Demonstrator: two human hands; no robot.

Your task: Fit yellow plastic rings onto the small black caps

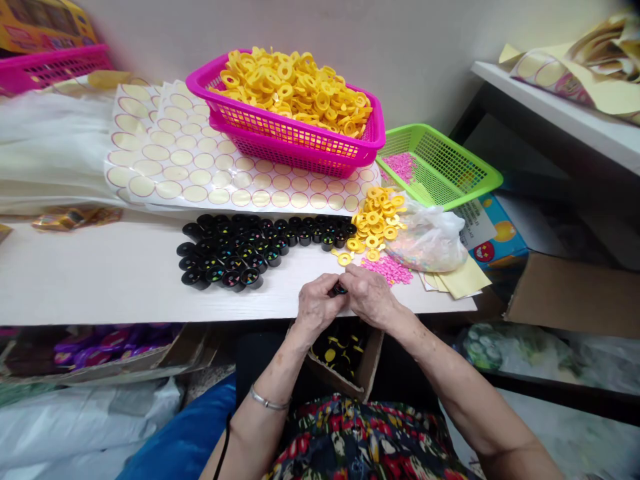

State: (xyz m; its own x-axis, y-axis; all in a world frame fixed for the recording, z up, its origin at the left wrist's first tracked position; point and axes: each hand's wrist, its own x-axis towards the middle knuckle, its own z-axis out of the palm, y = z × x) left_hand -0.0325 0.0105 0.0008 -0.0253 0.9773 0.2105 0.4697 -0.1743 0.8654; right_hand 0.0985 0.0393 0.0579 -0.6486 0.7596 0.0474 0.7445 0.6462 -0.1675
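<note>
Both hands meet at the table's front edge around one small black cup [340,289], mostly covered by fingers. My left hand [320,301] is closed on its left side, and my right hand [367,293] has its fingers pressed together over its top and right side. Just beyond the fingers lies a heap of yellow ring-shaped pieces [375,223]. Small pink pellets [387,269] are spread beside my right hand. To the left stand many black cups [233,250] with coloured bits inside. Below my hands, a cardboard box [369,370] holds black cups with yellow parts.
A pink basket [300,143] full of yellow rings stands on sheets of oval stickers [195,177] at the back. Right of it are a green basket [450,160] with pink pellets and a clear plastic bag [430,240]. A white shelf [560,100] juts in at far right.
</note>
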